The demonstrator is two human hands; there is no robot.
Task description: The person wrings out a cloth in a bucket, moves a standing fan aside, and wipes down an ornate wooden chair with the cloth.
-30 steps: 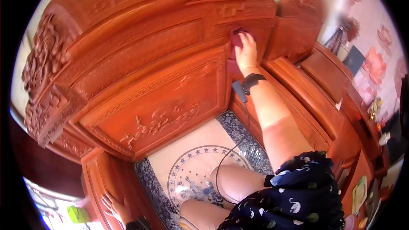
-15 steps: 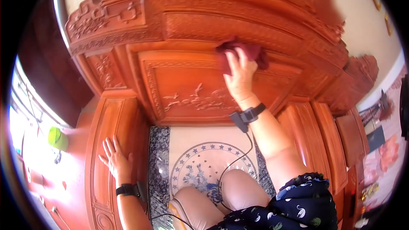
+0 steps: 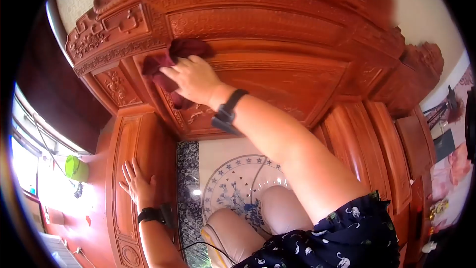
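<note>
My right hand [image 3: 193, 80] presses a dark red cloth [image 3: 173, 67] against the carved wooden backrest [image 3: 258, 84], near the upper left corner of its framed panel. The cloth is bunched under my fingers, with loose folds spreading to both sides. My left hand [image 3: 138, 184] lies flat, fingers spread, on the wooden armrest [image 3: 130, 141] at the left. It holds nothing. Both wrists wear black straps with small boxes.
Below the backrest is a pale seat [image 3: 218, 151] with a blue flower pattern and dark speckled borders. A second armrest [image 3: 342, 141] stands at the right. A green bucket [image 3: 77, 168] is at the far left, by a bright window. My knees are near the seat.
My right hand has swept the cloth leftward across the backrest, from right of the middle to the panel's upper left corner. My left hand has stayed on the armrest.
</note>
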